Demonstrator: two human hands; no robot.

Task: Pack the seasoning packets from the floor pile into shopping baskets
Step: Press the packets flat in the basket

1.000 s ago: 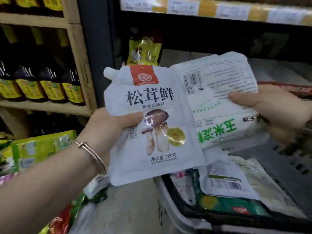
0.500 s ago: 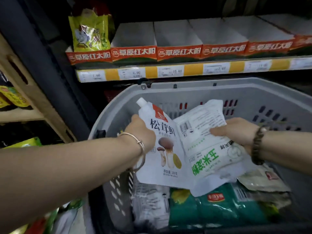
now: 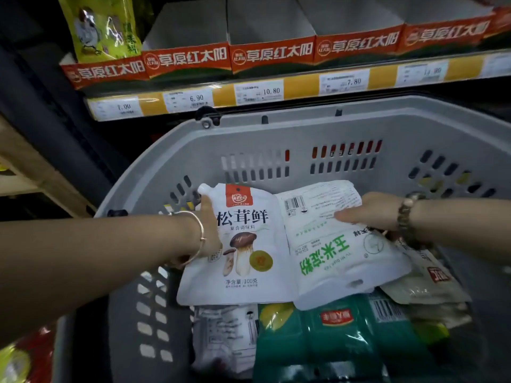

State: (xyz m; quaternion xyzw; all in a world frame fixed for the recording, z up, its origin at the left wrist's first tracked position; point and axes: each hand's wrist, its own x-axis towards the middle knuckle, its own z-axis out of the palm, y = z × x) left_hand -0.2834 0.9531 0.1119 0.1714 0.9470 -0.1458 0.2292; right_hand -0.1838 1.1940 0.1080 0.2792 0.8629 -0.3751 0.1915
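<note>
At the far left, a pile of bright packets [image 3: 19,360] showed at the bottom corner, too blurred to read. The left hand [image 3: 210,230], a thin bangle [image 3: 200,236] at its wrist, gripped the mushroom pouch [image 3: 243,252] by its left edge, thumb on the front; the fingers seemed to be tucked behind it, though they were hidden from where I stood. The pouch was white, with a spout cap at its top left corner, a red badge, dark lettering and a picture of brown mushrooms beside a yellow-green disc. It was held face up, low inside the basket [image 3: 304,125], over the goods already there. Touching its right edge lay the starch packet [image 3: 340,250], white with green characters and a barcode near the top, turned so that its print ran sideways. The right hand [image 3: 370,211], wearing a bead bracelet [image 3: 405,214], pinched that packet's upper part, thumb pressed on top.

The basket was grey plastic with slotted walls. Beneath the two held packets lay a white packet [image 3: 224,335] at the left, a green packet [image 3: 340,335] with a red label in the middle, and a beige packet [image 3: 425,283] at the right.

Behind the basket, a shelf [image 3: 301,88] carried price labels [image 3: 260,92], red-fronted cartons [image 3: 271,53] and, at its left end, a yellow bag [image 3: 102,26].
</note>
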